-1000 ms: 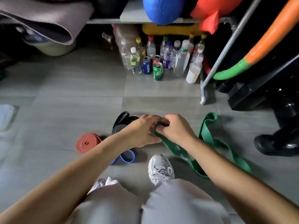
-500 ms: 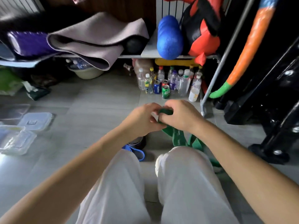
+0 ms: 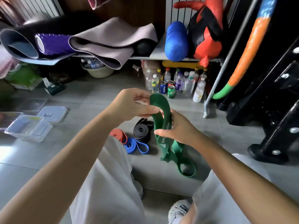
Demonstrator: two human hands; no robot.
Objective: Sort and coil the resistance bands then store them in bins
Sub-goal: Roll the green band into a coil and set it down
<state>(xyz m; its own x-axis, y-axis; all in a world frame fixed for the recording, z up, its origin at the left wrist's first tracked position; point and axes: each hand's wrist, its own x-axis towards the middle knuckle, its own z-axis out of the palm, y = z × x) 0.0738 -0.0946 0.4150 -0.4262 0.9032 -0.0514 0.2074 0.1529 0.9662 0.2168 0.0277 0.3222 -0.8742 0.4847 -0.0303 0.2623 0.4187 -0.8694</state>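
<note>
A long green resistance band hangs in the air between both hands, its lower loops trailing down to the floor. My left hand pinches the band's top bend. My right hand grips the doubled strands lower down. On the floor beyond my knees lie a coiled red band, a coiled black band and a loosely coiled blue band. Clear plastic bins stand on the floor at the left, with a lid beside them.
Several bottles and cans stand under a low shelf holding rolled mats and a blue roller. A metal rack leg and black gym equipment fill the right. My legs and a shoe are below.
The view has tilted up and I have risen from the floor. Both hands lifted the green band; the right hand has slid down the strands, away from the left.
</note>
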